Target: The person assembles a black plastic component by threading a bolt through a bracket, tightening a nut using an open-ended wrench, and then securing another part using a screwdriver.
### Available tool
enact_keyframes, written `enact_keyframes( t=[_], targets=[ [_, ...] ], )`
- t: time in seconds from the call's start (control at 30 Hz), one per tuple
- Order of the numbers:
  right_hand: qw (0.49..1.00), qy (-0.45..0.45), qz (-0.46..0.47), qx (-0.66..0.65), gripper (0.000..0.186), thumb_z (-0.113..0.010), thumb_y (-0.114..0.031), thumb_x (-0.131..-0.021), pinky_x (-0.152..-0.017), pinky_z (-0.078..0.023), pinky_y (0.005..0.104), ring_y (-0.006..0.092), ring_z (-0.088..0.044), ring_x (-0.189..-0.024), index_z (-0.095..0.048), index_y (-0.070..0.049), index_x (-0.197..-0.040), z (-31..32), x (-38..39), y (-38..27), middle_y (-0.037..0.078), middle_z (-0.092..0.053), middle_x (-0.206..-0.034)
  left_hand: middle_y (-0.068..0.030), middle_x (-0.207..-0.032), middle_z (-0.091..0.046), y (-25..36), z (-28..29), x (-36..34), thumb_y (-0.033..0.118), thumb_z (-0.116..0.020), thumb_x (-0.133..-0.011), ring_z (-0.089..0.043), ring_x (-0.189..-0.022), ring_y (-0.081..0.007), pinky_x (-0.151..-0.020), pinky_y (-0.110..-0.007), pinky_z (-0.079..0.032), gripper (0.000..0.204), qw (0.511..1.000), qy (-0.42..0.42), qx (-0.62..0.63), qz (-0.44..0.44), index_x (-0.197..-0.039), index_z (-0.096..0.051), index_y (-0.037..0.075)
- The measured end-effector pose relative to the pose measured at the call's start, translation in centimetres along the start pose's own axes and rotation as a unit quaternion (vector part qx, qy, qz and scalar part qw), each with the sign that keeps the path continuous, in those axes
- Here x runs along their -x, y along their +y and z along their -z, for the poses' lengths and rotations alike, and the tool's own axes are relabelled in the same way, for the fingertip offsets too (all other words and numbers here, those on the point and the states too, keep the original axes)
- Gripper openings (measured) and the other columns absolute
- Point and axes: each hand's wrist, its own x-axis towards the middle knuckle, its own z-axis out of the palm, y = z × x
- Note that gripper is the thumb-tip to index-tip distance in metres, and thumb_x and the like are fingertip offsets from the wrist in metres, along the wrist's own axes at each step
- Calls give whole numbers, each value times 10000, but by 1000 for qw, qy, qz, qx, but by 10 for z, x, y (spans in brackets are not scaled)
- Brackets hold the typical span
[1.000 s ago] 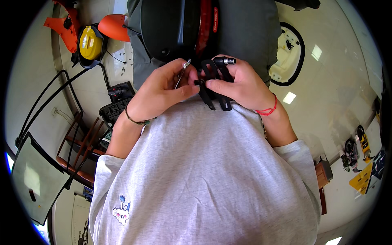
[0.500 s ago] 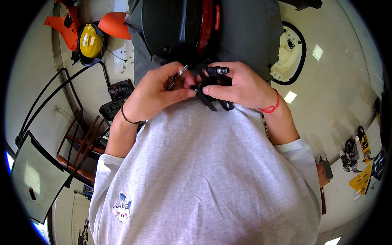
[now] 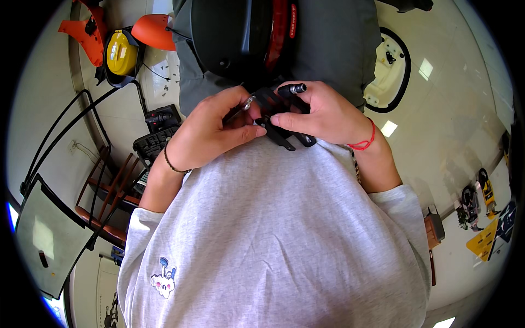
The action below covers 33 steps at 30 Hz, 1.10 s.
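Observation:
My left hand (image 3: 210,128) is closed, thumb and fingers pinching one of several flat black plastic straps (image 3: 280,136) in front of my chest. A small shiny metal piece (image 3: 249,102) pokes out by its index finger; its kind is unclear. My right hand (image 3: 322,112) is closed round the same bundle, its thumb pressing on a strap. Across its index finger lies a short black cylinder (image 3: 292,89) with a silver end, partly covered. Just beyond the hands, a rounded black shell (image 3: 232,41) with a red strip rests on my lap; its join to the straps is hidden.
At the far left are an orange panel (image 3: 153,33), a yellow case (image 3: 121,53) and loose screws on the tiled floor. Nearer stand an open black tool case (image 3: 153,145) and a wooden chair (image 3: 109,191). A white, black-rimmed part (image 3: 387,71) lies right.
The black cylinder has tilted up and shifted slightly left. The metal piece has turned in my left fingers, and the strap ends have moved a little right.

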Motion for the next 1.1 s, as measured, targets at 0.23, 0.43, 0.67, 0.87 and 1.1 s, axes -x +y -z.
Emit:
enact_keyframes(
  t=[0.23, 0.43, 0.67, 0.87, 1.1],
  targets=[
    [994, 0, -49, 97, 254, -704, -195, -740, -553, -422, 234, 83, -516, -593, -587, -13, -873, 0, 7, -23, 50, -571, -669, 41, -717, -494, -10, -10, -3, 90, -670, -815, -418, -632, -41, -543, -212, -358, 150, 994, 32, 107, -21, -869, -542, 33],
    [993, 116, -4, 19, 235, -718, -175, -741, -547, -398, 212, 50, -504, -612, -597, -19, -868, -2, 10, -26, -11, -566, -700, -29, -814, -546, -14, -5, -4, 156, -491, -924, -421, -597, -40, -512, -176, -297, 132, 943, 31, 331, -2, -903, -530, 31],
    [969, 219, 37, -112, 172, -715, -138, -767, -570, -401, 179, 24, -510, -647, -616, -24, -849, 9, 20, -34, -32, -579, -723, -158, -1045, -605, 16, 0, -16, 272, -345, -969, -584, -803, -138, -637, -222, -454, 377, 900, 64, 429, -43, -1027, -563, -31],
    [972, 214, 72, -70, 177, -703, -93, -769, -595, -450, 175, 34, -565, -673, -608, 4, -883, -1, 23, -49, -9, -621, -743, -138, -1170, -568, 24, -12, -35, 321, -360, -961, -558, -1043, -199, -905, -316, -454, 460, 827, -23, 562, 3, -1200, -512, -42],
    [950, 278, 114, 83, 252, -704, -128, -794, -543, -414, 176, 18, -514, -621, -586, 7, -971, -12, 8, -45, -15, -591, -752, -19, -1001, -604, 23, -35, -45, 463, -402, -939, -569, -928, -136, -789, -286, -460, 438, 797, -28, 604, 4, -1149, -544, 105]
  ],
)
